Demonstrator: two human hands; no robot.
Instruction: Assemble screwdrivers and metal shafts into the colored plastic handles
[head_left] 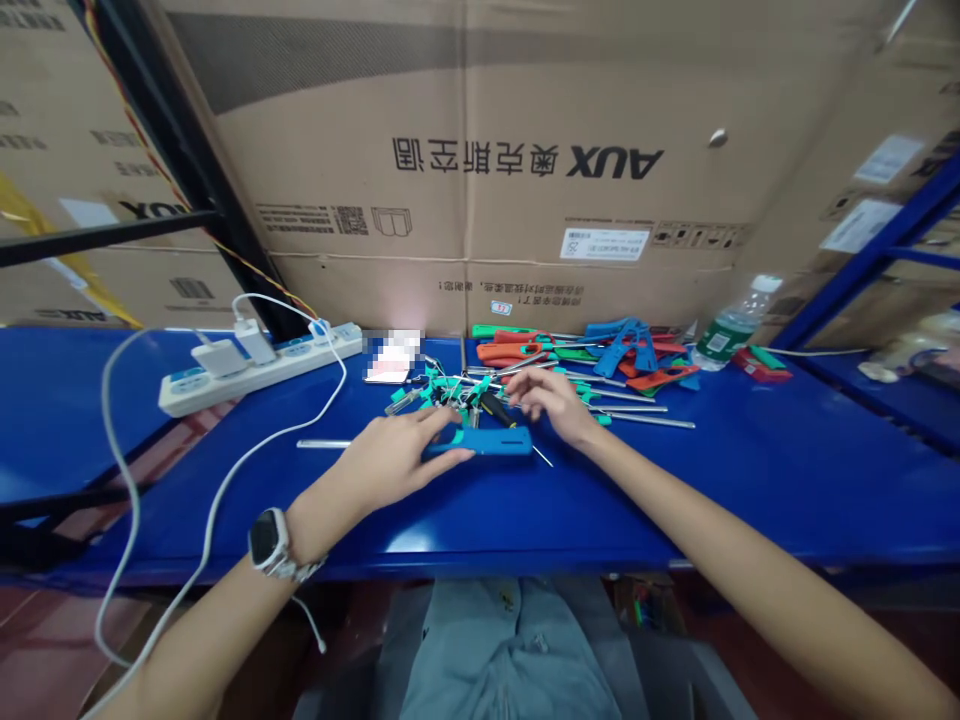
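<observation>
My left hand (pixel 405 448) is closed round a blue lighter (pixel 491 441), whose metal rod points left and whose handle end points right. My right hand (pixel 551 400) is beside a pile of small green-and-metal parts (pixel 442 385); its fingers are curled, and whatever may be between them is too small to make out. A black and yellow screwdriver (pixel 496 408) lies between the hands, with its thin shaft toward the front right. Behind my right hand are several red, blue and green lighters (pixel 637 350) with long metal rods.
A white power strip (pixel 262 370) with chargers and looping white cables lies at the left. A phone (pixel 390 365) rests behind the parts. A water bottle (pixel 727 330) and a red box (pixel 763 367) stand at the right. Large cardboard (pixel 465 90) forms the back.
</observation>
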